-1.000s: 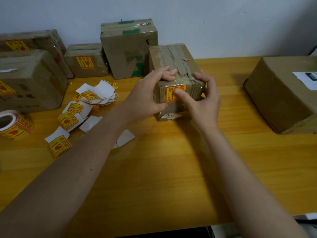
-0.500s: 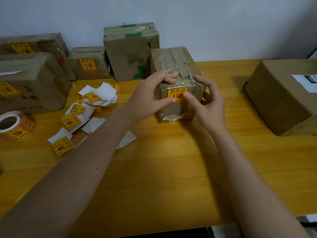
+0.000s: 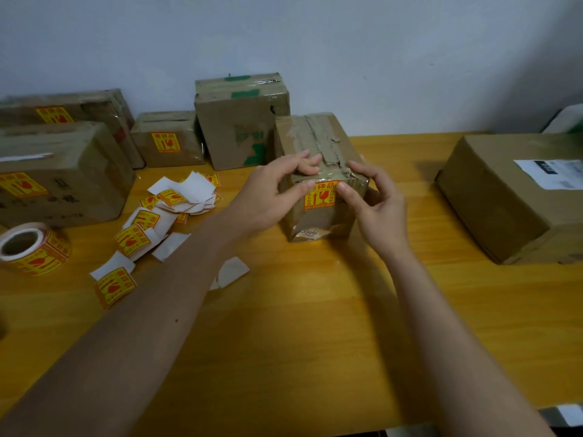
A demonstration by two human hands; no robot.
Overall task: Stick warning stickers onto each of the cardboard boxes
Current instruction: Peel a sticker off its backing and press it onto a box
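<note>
A small taped cardboard box (image 3: 315, 223) stands at the middle of the wooden table (image 3: 315, 326). A yellow and red warning sticker (image 3: 321, 199) is on the upper part of its near face. My left hand (image 3: 268, 197) grips the box's upper left edge, fingers on top and thumb at the sticker's top left corner. My right hand (image 3: 378, 206) holds the upper right edge, its thumb pressing the sticker's right side. A sticker roll (image 3: 34, 250) lies at the far left.
Loose stickers and white backing papers (image 3: 138, 228) are scattered left of the box. Three stickered boxes (image 3: 63, 190) (image 3: 167, 141) (image 3: 63, 110) and a green-taped box (image 3: 239, 127) stand along the wall. A large box (image 3: 504, 197) with a white label sits at the right.
My right thumb has slid from the sticker's middle to its right side. My left thumb has come up to the sticker's top left corner. The box has stayed in place.
</note>
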